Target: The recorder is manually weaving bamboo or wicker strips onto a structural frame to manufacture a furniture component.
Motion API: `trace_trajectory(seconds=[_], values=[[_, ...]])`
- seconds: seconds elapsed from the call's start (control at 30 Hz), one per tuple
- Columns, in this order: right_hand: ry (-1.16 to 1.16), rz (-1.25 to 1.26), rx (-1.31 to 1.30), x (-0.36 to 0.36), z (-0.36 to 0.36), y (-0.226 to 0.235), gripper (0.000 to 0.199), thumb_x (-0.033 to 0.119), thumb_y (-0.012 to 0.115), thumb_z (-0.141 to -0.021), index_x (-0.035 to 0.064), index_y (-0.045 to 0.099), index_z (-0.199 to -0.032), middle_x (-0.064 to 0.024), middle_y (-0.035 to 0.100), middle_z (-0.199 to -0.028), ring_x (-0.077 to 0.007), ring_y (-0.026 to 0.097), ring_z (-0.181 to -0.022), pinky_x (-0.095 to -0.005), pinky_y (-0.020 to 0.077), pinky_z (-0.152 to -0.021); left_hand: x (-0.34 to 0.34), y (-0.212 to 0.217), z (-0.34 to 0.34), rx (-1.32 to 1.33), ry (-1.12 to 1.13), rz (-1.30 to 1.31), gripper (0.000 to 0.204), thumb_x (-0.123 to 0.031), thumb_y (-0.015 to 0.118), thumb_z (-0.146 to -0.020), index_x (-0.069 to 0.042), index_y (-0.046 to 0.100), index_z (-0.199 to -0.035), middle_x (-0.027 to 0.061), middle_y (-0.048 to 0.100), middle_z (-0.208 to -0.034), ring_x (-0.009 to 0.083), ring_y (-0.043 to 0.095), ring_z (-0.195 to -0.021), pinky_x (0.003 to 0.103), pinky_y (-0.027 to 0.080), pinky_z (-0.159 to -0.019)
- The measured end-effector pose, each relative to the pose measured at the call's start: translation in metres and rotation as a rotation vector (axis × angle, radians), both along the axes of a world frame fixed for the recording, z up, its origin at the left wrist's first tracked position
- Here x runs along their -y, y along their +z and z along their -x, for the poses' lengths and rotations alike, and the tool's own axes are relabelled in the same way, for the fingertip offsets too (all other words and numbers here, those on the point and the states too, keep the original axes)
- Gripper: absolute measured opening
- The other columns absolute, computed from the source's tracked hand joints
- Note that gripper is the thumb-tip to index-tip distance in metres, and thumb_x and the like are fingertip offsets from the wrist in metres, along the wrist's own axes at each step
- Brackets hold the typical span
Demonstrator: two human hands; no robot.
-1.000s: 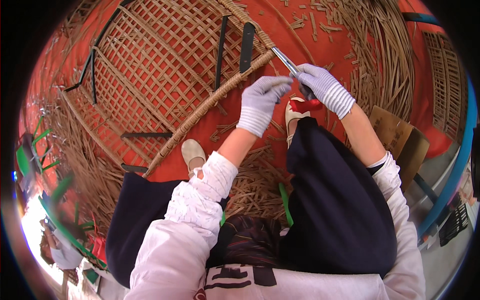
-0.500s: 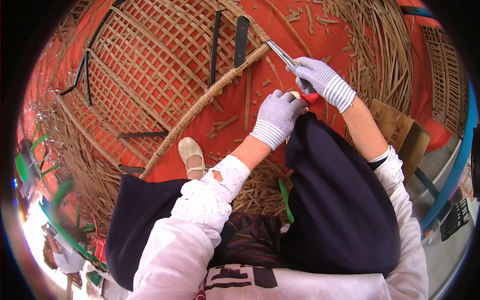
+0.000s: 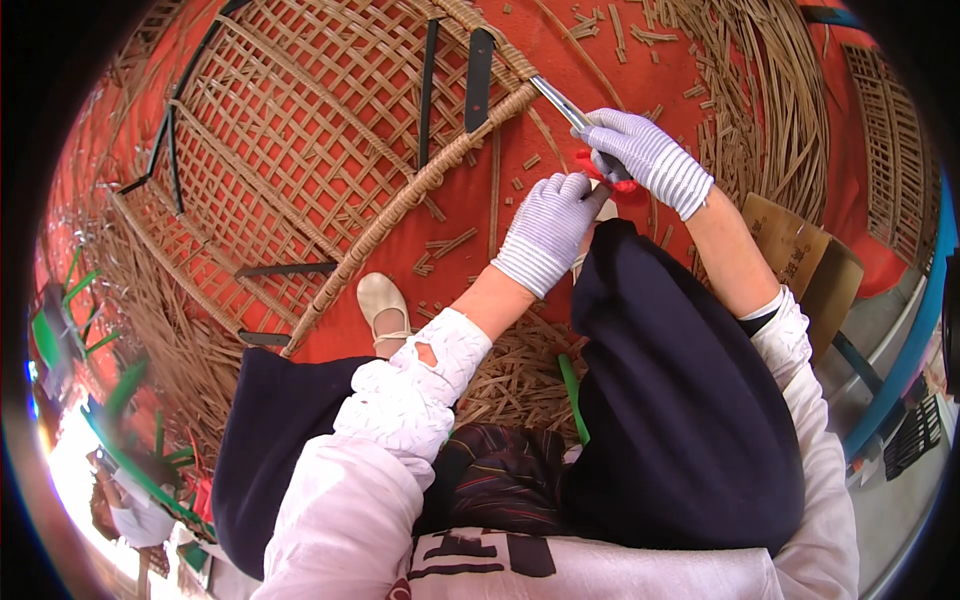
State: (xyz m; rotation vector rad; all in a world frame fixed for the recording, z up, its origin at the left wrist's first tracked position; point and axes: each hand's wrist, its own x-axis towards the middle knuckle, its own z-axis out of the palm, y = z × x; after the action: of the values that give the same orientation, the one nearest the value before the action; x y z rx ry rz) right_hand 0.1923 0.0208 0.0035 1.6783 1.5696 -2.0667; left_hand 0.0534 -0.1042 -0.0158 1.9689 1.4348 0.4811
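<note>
My right hand (image 3: pixel 645 155), in a striped grey-and-white glove, is closed around a long metal hand tool (image 3: pixel 562 103) with a narrow, shiny front; its exact kind is unclear. The tool's tip meets the wrapped corner of a woven wicker frame (image 3: pixel 375 235). Red material (image 3: pixel 622 184) shows under the right hand; whether it belongs to the tool's handle I cannot tell. My left hand (image 3: pixel 548 228), gloved alike, is closed just left of the red material, above my right knee. Its fingers are curled together, and whatever they may hold is hidden.
Black metal strips (image 3: pixel 480 80) are fixed to the wicker. Cut cane pieces (image 3: pixel 450 245) litter the red floor covering (image 3: pixel 560 50). Long cane strands (image 3: pixel 770 90) lie at the far right, near a brown wooden box or stool (image 3: pixel 800 260). A person (image 3: pixel 135 515) is at the lower left.
My left hand has shifted slightly up and right, its fingers curled. More red material shows between the hands. My right hand and the tool have barely moved.
</note>
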Motion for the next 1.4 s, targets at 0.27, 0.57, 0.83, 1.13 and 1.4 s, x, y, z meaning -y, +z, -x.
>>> trace_trajectory(seconds=[0.27, 0.57, 0.83, 1.13, 1.4], values=[[0.007, -0.002, -0.025, -0.002, -0.001, -0.003, 0.022, 0.026, 0.053, -0.098, 0.0064, 0.063, -0.104, 0.0025, 0.057, -0.067, -0.0056, 0.050, -0.056, -0.0215, 0.0427, -0.054, 0.004, -0.006, 0.015, 0.264, 0.140, -0.047, 0.049, 0.001, 0.056, -0.077, -0.010, 0.061, -0.125, 0.0110, 0.063, -0.087, 0.0279, 0.059, -0.084, 0.037, 0.050, -0.077], [-0.002, 0.017, -0.020, -0.004, -0.001, 0.001, 0.020, 0.023, 0.052, -0.099, 0.0059, 0.061, -0.106, 0.0028, 0.056, -0.068, -0.0061, 0.050, -0.059, -0.0218, 0.0426, -0.055, -0.022, 0.001, 0.011, 0.746, 0.709, 0.438, 0.034, 0.006, 0.059, -0.086, -0.003, 0.065, -0.118, 0.0128, 0.072, -0.091, 0.0190, 0.068, -0.080, 0.027, 0.054, -0.078], [-0.015, 0.032, -0.030, -0.004, -0.001, 0.006, 0.022, 0.021, 0.049, -0.099, 0.0056, 0.061, -0.108, 0.0017, 0.056, -0.068, -0.0070, 0.051, -0.059, -0.0217, 0.0405, -0.054, -0.055, -0.017, 0.016, 1.278, 1.052, 0.771, 0.030, -0.002, 0.067, -0.086, 0.004, 0.064, -0.115, 0.0100, 0.070, -0.091, 0.0159, 0.067, -0.074, 0.026, 0.054, -0.065], [-0.641, 0.391, -0.278, 0.010, -0.001, 0.000, 0.033, 0.013, 0.049, -0.095, -0.0003, 0.058, -0.124, -0.0091, 0.066, -0.082, -0.0170, 0.062, -0.066, -0.0289, 0.0531, -0.063, -0.070, -0.017, 0.004, 1.146, 1.156, 0.897, 0.021, -0.013, 0.067, -0.089, -0.002, 0.068, -0.107, 0.0055, 0.069, -0.083, 0.0138, 0.062, -0.065, 0.026, 0.044, -0.053], [-0.449, 0.431, -0.314, 0.011, -0.001, -0.001, 0.026, 0.018, 0.050, -0.096, -0.0024, 0.057, -0.111, -0.0201, 0.069, -0.092, -0.0243, 0.071, -0.079, -0.0327, 0.0579, -0.068, -0.069, -0.052, 0.007, 0.903, 0.804, 0.594, 0.015, -0.005, 0.063, -0.087, -0.002, 0.067, -0.102, 0.0068, 0.067, -0.078, 0.0164, 0.064, -0.063, 0.028, 0.048, -0.053]])
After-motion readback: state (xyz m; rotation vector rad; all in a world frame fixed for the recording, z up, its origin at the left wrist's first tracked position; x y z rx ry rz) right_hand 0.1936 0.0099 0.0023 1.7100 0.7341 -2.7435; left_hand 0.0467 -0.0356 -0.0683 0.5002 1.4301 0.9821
